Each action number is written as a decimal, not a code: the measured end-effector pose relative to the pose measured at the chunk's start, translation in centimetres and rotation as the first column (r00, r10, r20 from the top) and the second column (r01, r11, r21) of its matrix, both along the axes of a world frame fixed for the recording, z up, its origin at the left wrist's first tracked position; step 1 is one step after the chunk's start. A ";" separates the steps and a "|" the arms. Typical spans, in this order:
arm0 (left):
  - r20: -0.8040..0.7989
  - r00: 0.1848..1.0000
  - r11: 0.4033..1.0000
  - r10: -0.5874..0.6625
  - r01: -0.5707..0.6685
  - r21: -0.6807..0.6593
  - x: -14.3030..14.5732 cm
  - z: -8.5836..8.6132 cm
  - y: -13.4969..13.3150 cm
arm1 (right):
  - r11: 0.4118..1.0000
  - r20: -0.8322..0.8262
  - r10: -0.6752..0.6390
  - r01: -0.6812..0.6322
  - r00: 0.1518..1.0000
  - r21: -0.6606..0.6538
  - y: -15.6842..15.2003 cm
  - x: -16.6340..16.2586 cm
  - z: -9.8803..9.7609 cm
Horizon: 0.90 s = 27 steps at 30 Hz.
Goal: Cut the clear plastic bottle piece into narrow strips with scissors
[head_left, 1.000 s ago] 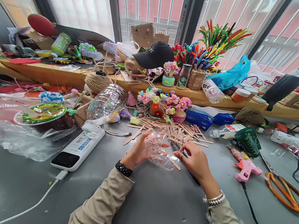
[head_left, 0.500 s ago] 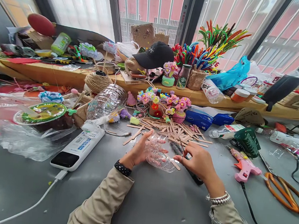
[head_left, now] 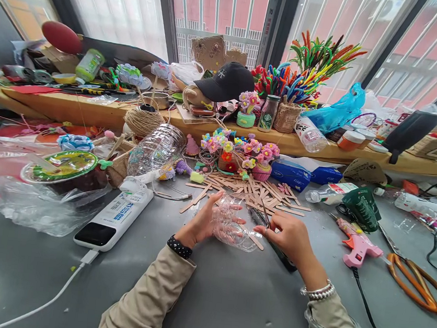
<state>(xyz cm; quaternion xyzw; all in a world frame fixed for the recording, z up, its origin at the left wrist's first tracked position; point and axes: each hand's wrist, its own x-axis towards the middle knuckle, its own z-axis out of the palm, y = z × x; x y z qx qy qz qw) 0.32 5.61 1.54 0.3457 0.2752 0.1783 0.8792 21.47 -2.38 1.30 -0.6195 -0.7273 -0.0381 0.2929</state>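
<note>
My left hand (head_left: pixel 205 219) is wrapped around a clear, ridged plastic piece (head_left: pixel 230 228) that looks cut from a bottle, its fingers showing through the wall. Close by on the right, my right hand (head_left: pixel 287 237) grips small scissors (head_left: pixel 264 211), thin blades pointing up and away beside the plastic's edge. Its fingers cover most of the handles. Beneath that hand lies a dark tool with a black handle (head_left: pixel 286 261), partly hidden. Wooden craft sticks (head_left: pixel 255 191) are piled just beyond both hands.
A white power bank (head_left: pixel 115 218) with a cable lies left. A pink glue gun (head_left: pixel 359 244) and large orange-handled scissors (head_left: pixel 422 279) lie right. Behind are pipe-cleaner flowers (head_left: pixel 259 150), a large clear bottle (head_left: pixel 157 149), blue tissue packs (head_left: pixel 290 173) and a crowded wooden ledge (head_left: pixel 206 128).
My right hand has shifted very slightly with the scissors. The left hand and the plastic piece stay almost where they were.
</note>
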 end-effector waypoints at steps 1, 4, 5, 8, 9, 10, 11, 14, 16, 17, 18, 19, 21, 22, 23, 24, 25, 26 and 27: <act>0.005 1.000 1.000 0.002 -0.002 0.001 0.0 0.0 0.0 | 1.000 -0.004 -0.001 0.001 1.000 0.004 0.0 0.0 0.0; 0.014 1.000 1.000 0.007 -0.008 0.008 0.0 -0.1 0.0 | 1.000 -0.007 -0.006 0.006 1.000 0.015 0.1 0.0 -0.1; 0.013 1.000 1.000 0.011 -0.011 0.011 0.0 -0.1 0.0 | 1.000 -0.008 -0.006 0.006 1.000 0.017 0.1 0.0 -0.1; -0.009 1.000 1.000 0.013 -0.013 0.010 0.0 -0.1 -0.1 | 1.000 -0.030 0.002 -0.001 1.000 0.017 0.1 0.0 -0.1; -0.015 1.000 1.000 0.008 -0.008 0.006 0.0 -0.1 -0.1 | 1.000 -0.044 0.005 -0.004 0.999 0.015 0.1 -0.1 0.0; -0.017 1.000 1.000 0.001 -0.001 0.002 0.0 0.0 -0.1 | 1.000 -0.058 0.007 -0.006 0.998 0.013 0.2 -0.1 0.0; -0.016 1.000 1.000 -0.005 0.005 -0.002 0.0 0.0 -0.1 | 1.000 -0.075 0.005 -0.005 0.997 0.012 0.2 -0.1 0.1; 0.004 1.000 1.000 -0.011 0.011 -0.008 0.0 0.1 -0.2 | 1.000 -0.123 -0.011 0.013 0.992 0.014 0.2 -0.2 0.3; 0.017 1.000 1.000 -0.018 0.018 -0.009 0.0 0.1 -0.1 | 1.000 -0.140 -0.019 0.021 0.990 0.011 0.1 -0.2 0.4; 0.020 1.000 1.000 -0.019 0.020 -0.008 0.0 0.0 -0.1 | 1.000 -0.137 -0.017 0.018 0.990 0.003 0.1 -0.1 0.4; 0.021 1.000 1.000 -0.019 0.019 -0.005 0.0 0.0 -0.1 | 1.000 -0.126 -0.015 0.014 0.992 -0.009 0.0 -0.1 0.4; 0.020 1.000 1.000 -0.013 0.013 -0.003 0.0 0.0 -0.1 | 1.000 -0.108 -0.014 0.011 0.994 -0.024 0.0 -0.1 0.4; 0.015 1.000 1.000 0.003 -0.003 0.002 0.0 -0.1 -0.1 | 0.999 -0.065 -0.017 0.014 0.998 -0.051 -0.1 -0.1 0.4; 0.012 1.000 1.000 0.010 -0.010 0.005 0.0 -0.1 -0.1 | 0.998 -0.046 -0.021 0.019 0.999 -0.061 -0.2 0.0 0.4; 0.011 1.000 1.000 0.015 -0.015 0.008 0.0 -0.1 -0.1 | 0.997 -0.031 -0.025 0.022 0.999 -0.068 -0.2 0.0 0.4; 0.010 1.000 1.000 0.017 -0.017 0.011 0.0 -0.1 -0.1 | 0.997 -0.020 -0.025 0.024 0.999 -0.072 -0.2 0.0 0.4; 0.010 1.000 1.000 0.017 -0.017 0.013 0.0 -0.1 -0.1 | 0.997 -0.012 -0.025 0.024 1.000 -0.072 -0.2 0.0 0.3; 0.011 1.000 1.000 0.014 -0.015 0.015 0.0 -0.1 -0.1 | 0.997 -0.007 -0.024 0.024 1.000 -0.070 -0.2 0.0 0.3; 0.012 1.000 1.000 0.014 -0.014 0.015 0.0 -0.1 -0.1 | 0.998 -0.004 -0.024 0.023 1.000 -0.065 -0.2 0.0 0.3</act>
